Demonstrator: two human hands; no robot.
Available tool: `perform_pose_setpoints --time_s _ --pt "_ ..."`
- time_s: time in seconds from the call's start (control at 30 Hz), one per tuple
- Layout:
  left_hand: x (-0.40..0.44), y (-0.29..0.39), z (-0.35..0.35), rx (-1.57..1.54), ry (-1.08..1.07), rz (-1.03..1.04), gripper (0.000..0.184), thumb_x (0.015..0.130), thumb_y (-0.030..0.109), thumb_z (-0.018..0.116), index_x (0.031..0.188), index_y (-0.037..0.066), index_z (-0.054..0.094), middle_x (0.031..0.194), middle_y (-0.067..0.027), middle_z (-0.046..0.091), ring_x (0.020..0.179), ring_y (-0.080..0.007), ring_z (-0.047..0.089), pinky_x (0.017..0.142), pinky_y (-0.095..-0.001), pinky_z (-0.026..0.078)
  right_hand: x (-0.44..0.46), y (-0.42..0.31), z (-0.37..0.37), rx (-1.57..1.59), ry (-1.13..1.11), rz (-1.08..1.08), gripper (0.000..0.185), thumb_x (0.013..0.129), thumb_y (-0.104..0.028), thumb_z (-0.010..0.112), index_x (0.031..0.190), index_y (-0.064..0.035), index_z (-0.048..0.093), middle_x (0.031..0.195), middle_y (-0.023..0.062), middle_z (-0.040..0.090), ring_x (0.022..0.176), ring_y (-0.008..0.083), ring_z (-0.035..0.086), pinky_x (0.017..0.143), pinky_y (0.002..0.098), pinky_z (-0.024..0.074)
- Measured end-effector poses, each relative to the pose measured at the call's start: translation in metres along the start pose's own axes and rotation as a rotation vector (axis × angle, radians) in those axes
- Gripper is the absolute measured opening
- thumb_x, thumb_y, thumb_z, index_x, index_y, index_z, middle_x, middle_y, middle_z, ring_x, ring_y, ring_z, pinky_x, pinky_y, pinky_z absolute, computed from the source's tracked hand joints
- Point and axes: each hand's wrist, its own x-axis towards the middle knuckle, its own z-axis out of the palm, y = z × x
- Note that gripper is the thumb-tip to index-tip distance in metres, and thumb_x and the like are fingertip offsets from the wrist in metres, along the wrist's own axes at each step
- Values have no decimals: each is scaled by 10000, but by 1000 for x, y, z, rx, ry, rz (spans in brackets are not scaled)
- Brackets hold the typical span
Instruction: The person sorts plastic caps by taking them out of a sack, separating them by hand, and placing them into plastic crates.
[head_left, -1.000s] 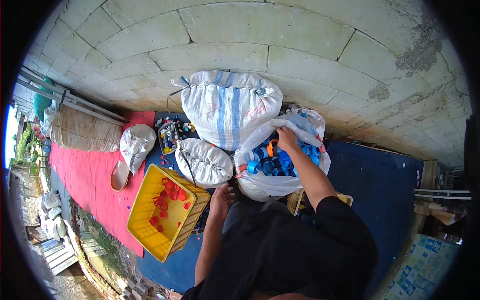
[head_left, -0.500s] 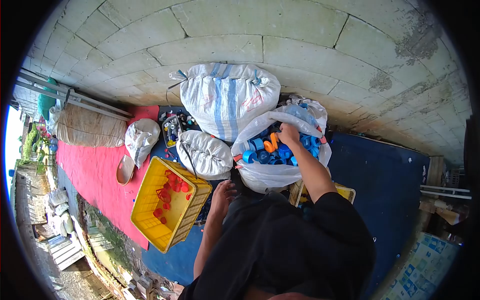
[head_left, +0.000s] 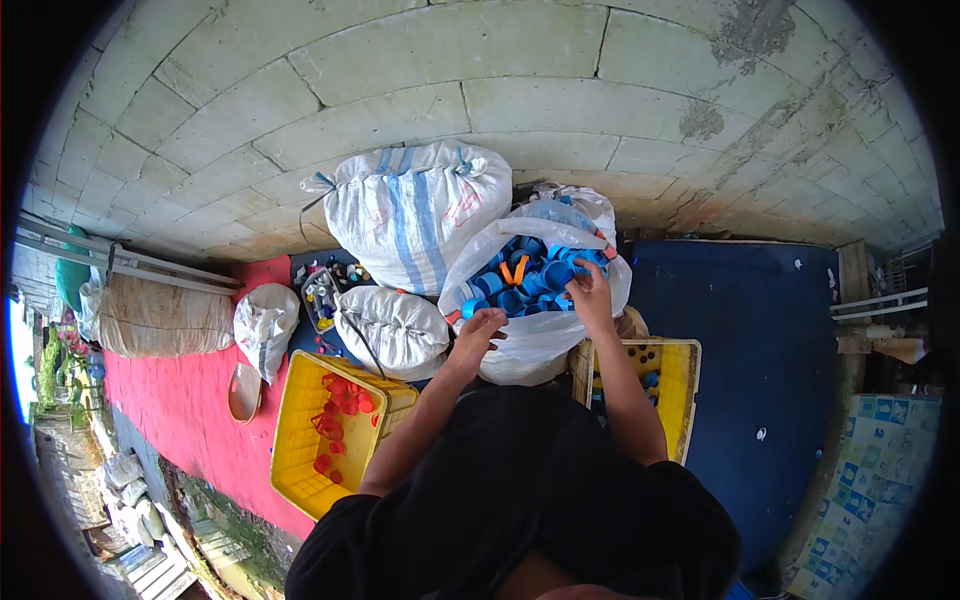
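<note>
A large white sack [head_left: 530, 345] stands in front of me with its mouth spread, filled with blue plastic caps [head_left: 535, 285]. A pair of orange plastic pieces [head_left: 518, 268] lies among the caps. At the right side of the sack's mouth, my right hand [head_left: 590, 295] hovers over the caps with its fingers apart. I cannot make out anything held in it. My left hand [head_left: 482, 333] is by the near left rim, its fingers loosely bent and apart, with nothing visible in them.
Left of me, a yellow crate [head_left: 285, 455] holds red plastic pieces. Another yellow crate [head_left: 682, 395] with dark and blue caps stands at my right. A tied striped sack [head_left: 425, 215] and a smaller white sack [head_left: 395, 330] sit left of the open one, below a block wall [head_left: 400, 110].
My left hand has risen from beside my body to the sack's rim. My right hand has drawn back from the orange pieces toward the right side. The view has shifted.
</note>
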Motion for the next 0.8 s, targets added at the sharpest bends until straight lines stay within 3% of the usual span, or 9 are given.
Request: perform_pose_setpoints --time_s 0.07,0.2,0.27,0.3,0.43,0.53,0.6,0.73,0.8 --pt "8 7 16 29 -61 13 393 930 333 632 1249 121 545 1097 -24 612 943 -137 574 784 -293 421 -17 5 -1 27 -2 -18 326 899 -79 666 1187 10 542 911 73 645 716 113 627 621 248 548" --pt "18 14 40 112 -146 248 510 926 306 655 1370 109 500 1050 -14 617 903 -99 558 729 -261 429 -48 5 11 87 -43 -47 238 914 -51 639 1133 -7 560 914 49 641 780 96 620 635 246 543" --pt "16 18 47 278 -150 356 444 939 295 643 1326 99 548 998 0 611 863 -80 545 676 -227 427 -60 6 18 -66 -93 -171 212 918 -44 633 1113 -8 558 908 37 636 786 92 616 639 244 520" --pt "17 12 47 251 -112 402 376 942 268 642 1258 68 605 943 2 611 822 -69 534 643 -214 437 -64 8 21 -119 -84 -122 203 923 -46 627 1110 -9 555 933 37 644 806 71 606 676 239 500" --pt "32 -8 30 231 -46 327 327 941 234 644 1189 22 635 886 -14 613 776 -76 551 650 -221 455 -67 4 32 11 -96 -59 186 925 -33 608 1099 0 554 928 44 640 795 72 613 659 260 495" --pt "30 -10 26 196 -34 289 271 926 193 642 1104 -10 650 769 -24 613 679 -87 591 607 -244 478 -72 -14 37 -309 -107 -11 229 902 -3 615 1125 -12 563 945 83 657 786 136 644 673 293 507" --pt "32 -12 26 284 24 333 262 903 180 652 1077 -17 652 761 -37 612 649 -97 603 574 -243 468 -70 -19 39 -537 -141 -444 295 866 36 616 1152 -31 589 972 122 669 802 212 664 704 312 521" --pt "39 -19 17 329 77 406 248 885 164 659 1044 -26 647 753 -56 609 627 -104 613 565 -247 474 -58 -9 42 -555 -196 -577 357 837 72 606 1173 -48 614 1012 142 674 825 258 666 732 310 521" --pt "38 -18 16 246 109 268 240 897 162 657 1034 -33 629 779 -66 618 626 -127 634 571 -248 503 -51 -2 40 -391 -254 -529 348 841 80 598 1169 -34 620 1012 123 672 865 221 669 746 301 521"
